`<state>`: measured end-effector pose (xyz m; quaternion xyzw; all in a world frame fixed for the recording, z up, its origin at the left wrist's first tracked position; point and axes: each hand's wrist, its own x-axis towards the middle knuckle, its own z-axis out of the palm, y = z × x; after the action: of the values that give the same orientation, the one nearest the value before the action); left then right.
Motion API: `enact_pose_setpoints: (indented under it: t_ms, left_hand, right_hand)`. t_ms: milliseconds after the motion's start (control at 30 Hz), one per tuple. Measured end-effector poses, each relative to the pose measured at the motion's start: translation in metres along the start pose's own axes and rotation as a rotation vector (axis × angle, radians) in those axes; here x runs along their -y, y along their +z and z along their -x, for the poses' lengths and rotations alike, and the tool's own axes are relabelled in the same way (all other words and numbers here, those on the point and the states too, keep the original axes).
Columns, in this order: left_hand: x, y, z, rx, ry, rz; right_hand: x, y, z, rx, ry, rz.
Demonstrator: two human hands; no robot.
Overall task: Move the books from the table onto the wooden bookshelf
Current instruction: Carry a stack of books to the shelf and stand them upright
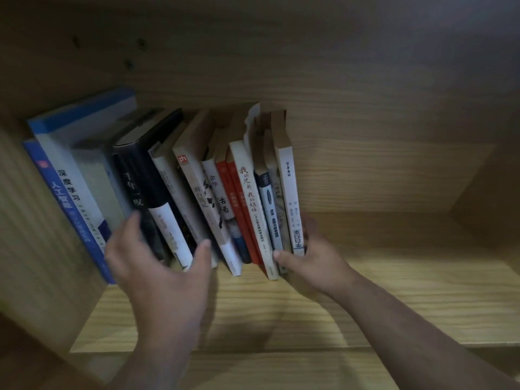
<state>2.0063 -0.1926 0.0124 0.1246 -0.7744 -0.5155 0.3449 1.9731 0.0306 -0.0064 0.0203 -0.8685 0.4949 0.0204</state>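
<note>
All books [222, 201] in view stand in a row on the shelf [380, 280], with nothing bracing the row's right end. Your right hand [312, 257] pinches the white book [289, 192] there. Your left hand [157, 266] lies spread across dark spines [135, 190] left of mid-row. If you release abruptly, the row may topple rightward.

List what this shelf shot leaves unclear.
- Head view: the table is out of frame, so books left there are unknown.
- The left hand is motion-blurred; its grip is unclear, and it covers the dark book's lower spine.
- The right hand's fingertips hide behind the white book.
</note>
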Motion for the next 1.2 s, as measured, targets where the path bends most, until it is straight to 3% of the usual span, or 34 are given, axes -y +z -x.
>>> enact_pose_setpoints:
  t_ms: [67,200,500,633,700,767,867,933,1000,1100,1200]
  left_hand:
    - [0.013,0.000,-0.007,0.095,-0.197,-0.056]
    - [0.018,0.016,-0.006,0.270,-0.150,-0.089]
    - [0.024,0.018,-0.007,0.197,0.035,-0.189]
    - [0.018,-0.002,-0.010,0.176,0.060,-0.220]
    - [0.012,-0.015,-0.019,0.120,0.067,-0.144]
    - [0.005,-0.025,-0.032,0.054,0.079,-0.120]
    - [-0.006,-0.031,-0.044,0.039,0.085,-0.180]
    - [-0.013,-0.033,-0.043,0.033,0.078,-0.197]
    - [-0.017,-0.035,-0.046,0.004,0.090,-0.198]
    - [-0.019,-0.033,-0.054,0.018,0.125,-0.186]
    - [-0.024,-0.024,-0.054,0.055,0.062,-0.072]
  right_hand:
    - [0.003,0.002,-0.001,0.004,0.004,-0.063]
    - [0.007,0.010,-0.002,0.027,0.016,-0.074]
    - [0.010,0.022,-0.009,-0.046,0.020,-0.132]
    - [0.034,0.011,0.004,0.049,0.071,0.002]
    - [0.055,0.002,0.010,-0.116,0.066,0.033]
    - [0.087,-0.004,0.017,-0.383,-0.145,0.099]
    - [0.140,-0.003,0.019,-0.629,-0.724,0.441]
    - [0.170,0.015,0.015,-0.560,-0.949,0.570]
    - [0.198,0.036,0.007,-0.361,-1.022,0.695]
    - [0.228,0.051,-0.017,-0.052,-0.937,0.863]
    - [0.240,0.053,-0.047,0.072,-0.766,0.855]
